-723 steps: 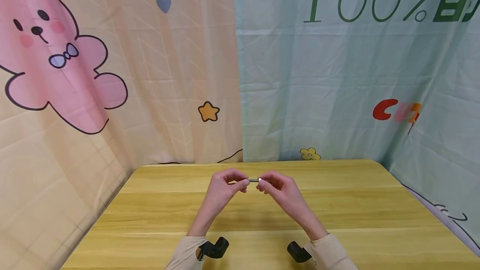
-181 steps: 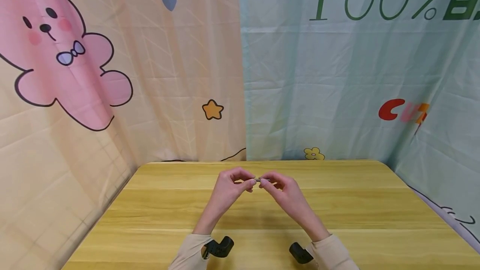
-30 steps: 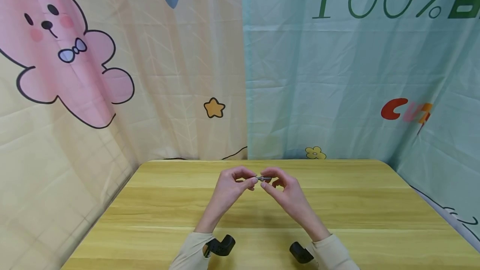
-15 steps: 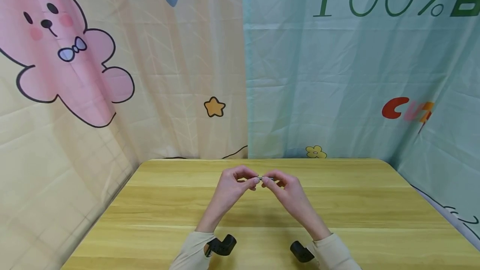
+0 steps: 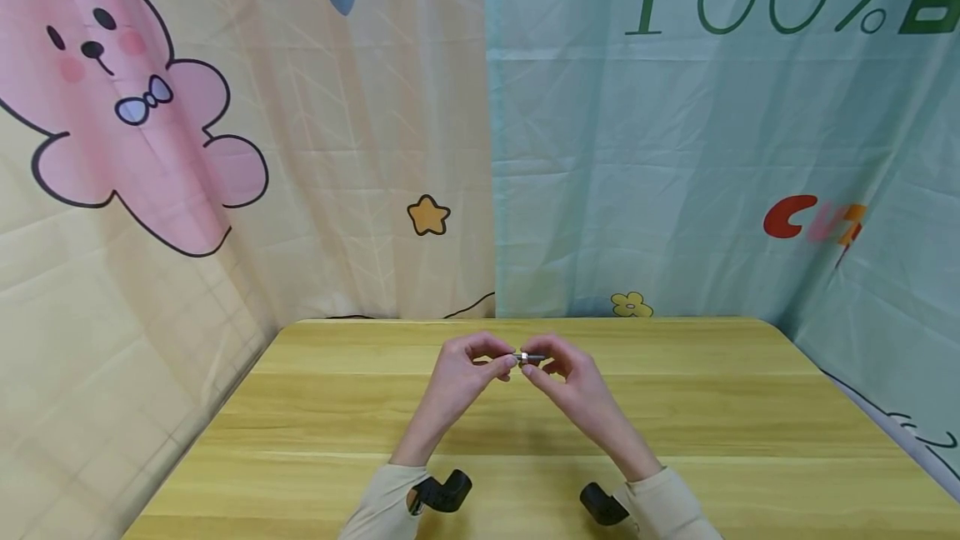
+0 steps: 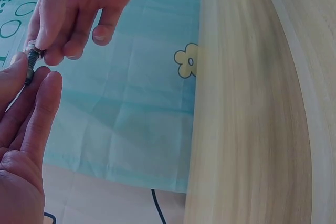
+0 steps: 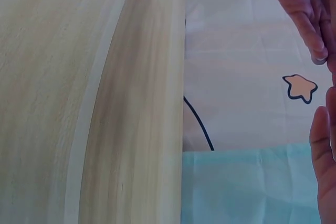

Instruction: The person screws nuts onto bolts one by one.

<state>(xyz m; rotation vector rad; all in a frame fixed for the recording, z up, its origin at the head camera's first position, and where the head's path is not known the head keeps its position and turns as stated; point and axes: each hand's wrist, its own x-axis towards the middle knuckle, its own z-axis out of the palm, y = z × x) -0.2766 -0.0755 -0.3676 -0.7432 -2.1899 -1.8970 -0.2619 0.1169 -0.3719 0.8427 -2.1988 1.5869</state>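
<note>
In the head view, my left hand pinches one end of a small metal bolt between thumb and fingers, above the table. A shiny nut sits on the bolt close to the left fingertips, and the free shaft sticks out to the right. My right hand has its thumb and index finger at the nut, one on each side. The left wrist view shows the bolt's dark threads between both hands. In the right wrist view, the right hand is partly cut off by the frame edge.
A light wooden table lies under the hands. Printed curtains hang behind it and at both sides. Black wrist cameras are worn at both cuffs.
Since the oldest frame, the nut has moved along the bolt toward my left hand, leaving more shaft on the right. In the last second, the right thumb and finger closed, then parted slightly.
</note>
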